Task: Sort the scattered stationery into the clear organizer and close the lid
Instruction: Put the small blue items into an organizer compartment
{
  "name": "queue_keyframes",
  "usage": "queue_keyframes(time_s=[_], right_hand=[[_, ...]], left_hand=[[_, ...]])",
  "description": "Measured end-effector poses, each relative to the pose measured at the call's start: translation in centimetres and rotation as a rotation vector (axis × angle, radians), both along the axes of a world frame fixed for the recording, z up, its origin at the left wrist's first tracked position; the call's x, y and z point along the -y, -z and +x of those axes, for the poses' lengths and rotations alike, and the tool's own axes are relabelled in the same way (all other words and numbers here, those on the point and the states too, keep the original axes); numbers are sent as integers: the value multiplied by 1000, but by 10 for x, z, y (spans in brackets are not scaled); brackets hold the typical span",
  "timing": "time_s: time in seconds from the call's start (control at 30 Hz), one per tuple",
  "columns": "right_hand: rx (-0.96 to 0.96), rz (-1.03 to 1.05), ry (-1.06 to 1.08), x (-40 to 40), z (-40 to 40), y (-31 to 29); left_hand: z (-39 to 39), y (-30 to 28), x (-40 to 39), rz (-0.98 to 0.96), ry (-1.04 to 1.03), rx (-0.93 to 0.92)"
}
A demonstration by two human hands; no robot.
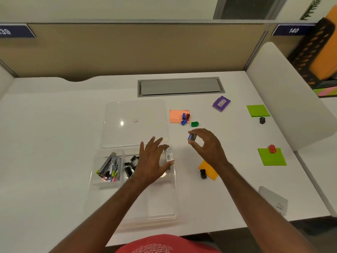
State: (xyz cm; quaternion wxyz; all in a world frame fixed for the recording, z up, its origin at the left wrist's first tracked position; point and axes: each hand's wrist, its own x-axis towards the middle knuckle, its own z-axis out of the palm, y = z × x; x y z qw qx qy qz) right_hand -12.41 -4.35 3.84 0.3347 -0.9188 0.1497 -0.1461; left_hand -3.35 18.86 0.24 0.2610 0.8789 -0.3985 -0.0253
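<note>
My left hand (152,161) covers part of the clear plastic organizer (135,214) and most of the small white barcoded box (168,155) it pinches. The label on the small purple box (192,137) in my right hand (206,147) is too small to read. The navy "39" sign (11,31) is cut off at the left edge.

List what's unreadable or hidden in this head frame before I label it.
- Right compartment of the clear organizer: the left hand covers its contents, head view.
- Box in the left hand's grip: label too small to read.
- Small box pinched by the right hand: fingers hide most of it.
- Left number sign: cut off by the frame edge.
</note>
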Motion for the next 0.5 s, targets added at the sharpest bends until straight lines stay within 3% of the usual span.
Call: queue_keyframes(time_s=[0.13,0.5], right_hand=[[-1,-9,-55,-29,8,-3],[-257,-85,-221,-78,11,8]], left_hand=[[12,18,-22,139,48,65],[17,43,-30,181,61,92]])
